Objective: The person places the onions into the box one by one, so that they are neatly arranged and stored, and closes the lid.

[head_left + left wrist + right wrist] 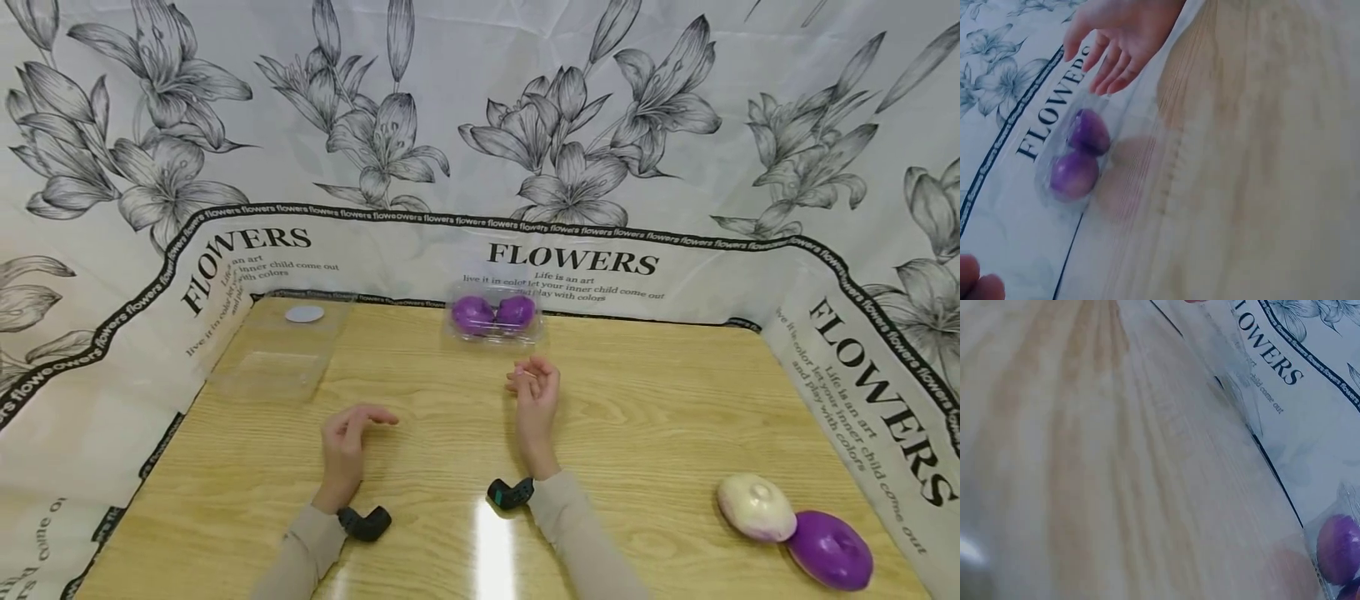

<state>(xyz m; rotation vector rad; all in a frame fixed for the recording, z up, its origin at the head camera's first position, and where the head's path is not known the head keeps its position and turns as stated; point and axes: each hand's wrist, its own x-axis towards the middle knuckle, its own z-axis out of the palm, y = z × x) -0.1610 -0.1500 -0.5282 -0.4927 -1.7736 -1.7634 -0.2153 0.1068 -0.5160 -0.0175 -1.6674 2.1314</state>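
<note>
My left hand [348,442] hovers over the left-centre of the table, its fingers pointing right and holding nothing. Further right, my right hand [536,408] has loosely bent fingers with nothing in them. Its fingertips are just in front of a clear plastic box [495,337] at the table's back edge. Two glossy purple, rounded vegetables, a left one [472,315] and a right one [516,312], sit side by side in that box. In the left wrist view, the right hand [1125,37] appears near the box, with a gap between them.
A large clear plastic container [277,375] with a white oval label [304,314] lies at the back left. A cream, purple-tinged, turnip-like vegetable [753,507] touches a purple one [830,550] at the front right. Flower-printed cloth [562,192] borders the table [637,392].
</note>
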